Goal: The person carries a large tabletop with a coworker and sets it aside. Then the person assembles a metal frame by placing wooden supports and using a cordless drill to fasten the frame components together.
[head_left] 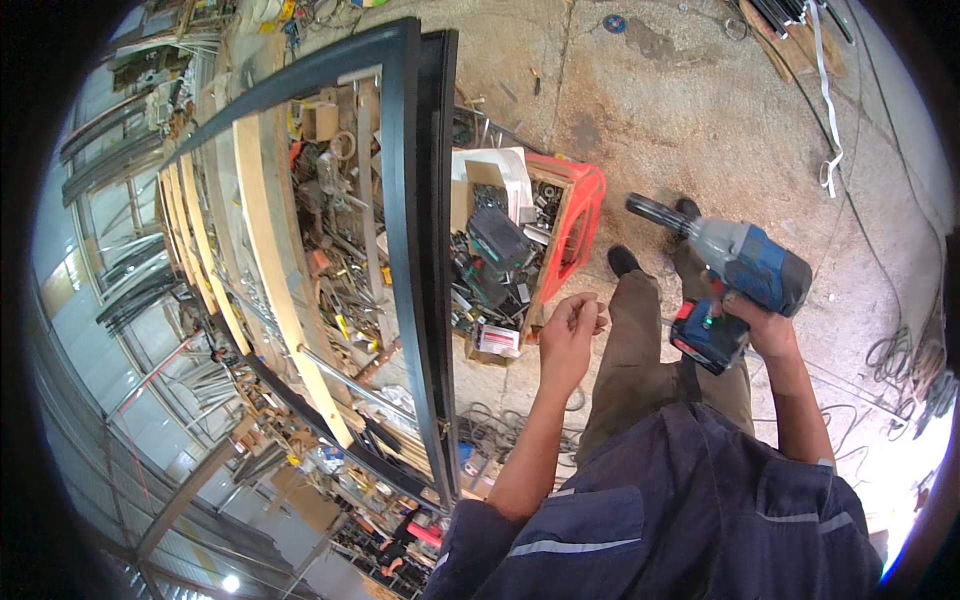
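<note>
My right hand [757,318] is wrapped round the grip of a blue and grey cordless impact wrench [752,262]. A long dark socket [657,214] on its nose points to the far left, and a black and red battery [709,336] sits at its base. My left hand [570,340] hangs in front of my left thigh with its fingers curled together; whatever they may hold is hidden. Nearest to it is a red crate [585,215] packed with hardware, a dark power tool case or battery piece [498,238] and small boxes.
A tall dark metal frame [402,200] stands on my left, with pale wooden strips [283,270] and cluttered materials seen through it. Cables [893,352] lie on the concrete floor [660,110] at right. A white strap [824,100] and dark bars [783,18] lie far right.
</note>
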`<state>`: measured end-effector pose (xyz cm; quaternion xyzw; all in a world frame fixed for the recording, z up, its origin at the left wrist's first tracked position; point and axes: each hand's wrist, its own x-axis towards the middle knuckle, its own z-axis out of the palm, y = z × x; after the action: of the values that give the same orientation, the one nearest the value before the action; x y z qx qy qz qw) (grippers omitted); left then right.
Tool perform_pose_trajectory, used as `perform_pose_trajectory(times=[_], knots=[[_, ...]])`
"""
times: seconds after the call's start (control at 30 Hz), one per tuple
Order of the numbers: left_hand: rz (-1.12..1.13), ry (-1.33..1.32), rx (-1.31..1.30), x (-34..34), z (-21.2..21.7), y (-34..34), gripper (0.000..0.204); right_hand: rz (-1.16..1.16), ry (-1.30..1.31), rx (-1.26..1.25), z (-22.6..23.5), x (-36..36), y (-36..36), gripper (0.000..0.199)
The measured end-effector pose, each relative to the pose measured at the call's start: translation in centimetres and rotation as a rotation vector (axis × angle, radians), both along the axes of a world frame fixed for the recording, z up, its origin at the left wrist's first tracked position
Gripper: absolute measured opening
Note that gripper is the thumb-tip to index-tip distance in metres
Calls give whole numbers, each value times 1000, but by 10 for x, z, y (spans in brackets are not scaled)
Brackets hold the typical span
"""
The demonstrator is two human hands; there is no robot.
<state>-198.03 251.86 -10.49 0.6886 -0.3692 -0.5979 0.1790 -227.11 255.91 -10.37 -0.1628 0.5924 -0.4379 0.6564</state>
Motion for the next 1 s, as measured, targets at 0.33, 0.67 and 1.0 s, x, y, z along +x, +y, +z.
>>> perform_pose_trajectory(times=[0.33, 0.67, 1.0], knots=[[-44, -506, -933, -9, 157, -184, 37, 88, -281, -207, 22, 42, -111, 29], [-204, -369, -583, 6, 148, -237, 53, 155, -291, -265, 32, 68, -161, 41], [-162, -351, -554, -1, 150, -244, 47, 236, -2, -455, 47, 91, -160, 41]])
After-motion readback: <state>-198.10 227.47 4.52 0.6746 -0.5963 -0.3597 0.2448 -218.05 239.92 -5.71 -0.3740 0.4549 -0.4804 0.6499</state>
